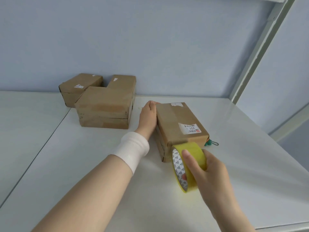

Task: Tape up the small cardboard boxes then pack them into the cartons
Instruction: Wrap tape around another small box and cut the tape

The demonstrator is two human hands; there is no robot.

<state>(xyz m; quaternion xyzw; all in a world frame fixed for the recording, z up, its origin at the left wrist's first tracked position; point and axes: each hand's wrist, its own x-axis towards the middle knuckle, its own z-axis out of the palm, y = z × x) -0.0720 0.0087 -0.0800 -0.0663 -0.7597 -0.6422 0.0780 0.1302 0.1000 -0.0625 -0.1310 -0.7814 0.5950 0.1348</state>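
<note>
Cardboard, the small box [178,121] lies flat on the white surface [250,148], its long axis running away from the person, far end angled slightly left. The left hand [148,117] clasps its left side near the far corner; the right hand [209,169] grips a yellow tape roll [197,153] touching the near end.

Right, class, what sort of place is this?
Probably a packing or mailroom bench: a labelled cardboard box on a white table, a yellow tape roll in the right hand, more boxes behind.
</note>
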